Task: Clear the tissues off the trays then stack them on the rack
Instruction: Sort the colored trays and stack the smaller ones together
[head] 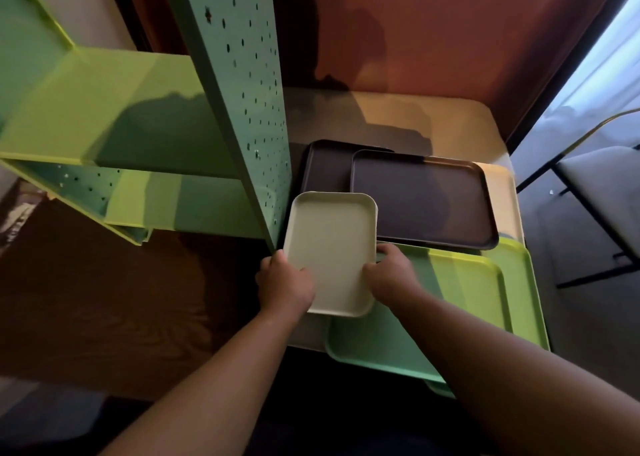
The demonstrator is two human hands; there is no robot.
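A small pale tray [330,251] is held at its near corners, with the fingers of the left hand [284,282] and right hand [389,275] curled round its edges. Under it, a big green tray [485,299] is left on the table [450,116]. Farther off, two dark trays [422,199] are waiting. No tissues are seen. At the left, the green rack [114,116] is bare, so all the stacking is still to be done.

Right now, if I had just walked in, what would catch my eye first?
Probably the small cream tray held in the middle of the view, the left hand and the right hand each gripping a side. To its left rises a tall green rack with a perforated side panel. Behind and to the right lie two dark trays and a large green tray on a pale table.
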